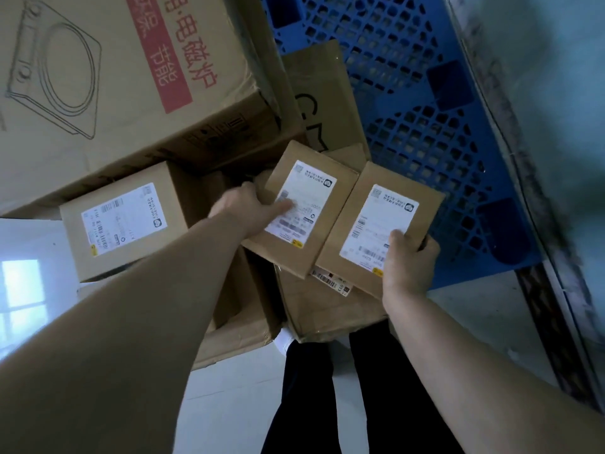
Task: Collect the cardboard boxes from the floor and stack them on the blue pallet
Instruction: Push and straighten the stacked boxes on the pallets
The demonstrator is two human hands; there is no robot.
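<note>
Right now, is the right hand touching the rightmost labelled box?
Touching. The head view shows the right hand gripping the rightmost box at its near corner, thumb on the label, fingers curled round the edge.

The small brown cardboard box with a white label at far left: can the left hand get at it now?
Probably yes, once freed. The small brown far-left cardboard box lies uncovered near the left hand, which grips the middle brown labelled cardboard box.

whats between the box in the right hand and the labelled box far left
Head view: a second small box, gripped by the left hand, beside the right-hand box.
</note>
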